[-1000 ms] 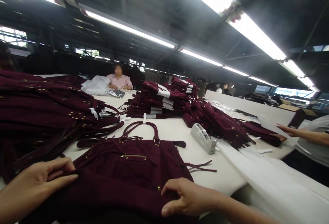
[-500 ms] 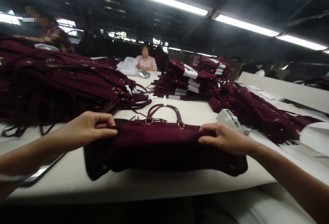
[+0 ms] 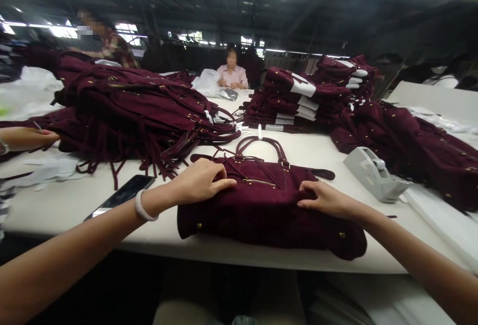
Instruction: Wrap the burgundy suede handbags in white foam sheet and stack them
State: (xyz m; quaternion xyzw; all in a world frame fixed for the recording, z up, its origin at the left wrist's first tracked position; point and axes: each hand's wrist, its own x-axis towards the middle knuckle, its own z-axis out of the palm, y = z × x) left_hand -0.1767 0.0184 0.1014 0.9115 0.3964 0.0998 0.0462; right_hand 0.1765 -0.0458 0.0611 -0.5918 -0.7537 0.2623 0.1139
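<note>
A dark red suede handbag (image 3: 269, 205) with gold studs and looped handles lies on the white table (image 3: 209, 238) right in front of me, its lower part folded up. My left hand (image 3: 199, 181) pinches the folded edge at the bag's left side. My right hand (image 3: 325, 199) grips the same fold at the right side. Both hands are closed on the fabric.
A black phone (image 3: 121, 195) lies left of the bag. A grey tape dispenser (image 3: 371, 173) stands at the right. Heaps of the same red bags (image 3: 138, 111) fill the left and back. Another person's hand (image 3: 28, 138) rests at far left; a seated person (image 3: 232, 71) is at the far end.
The bag was lying flat; my hands folded its lower part up and now hold the fold. My view has tilted down and to the left.
</note>
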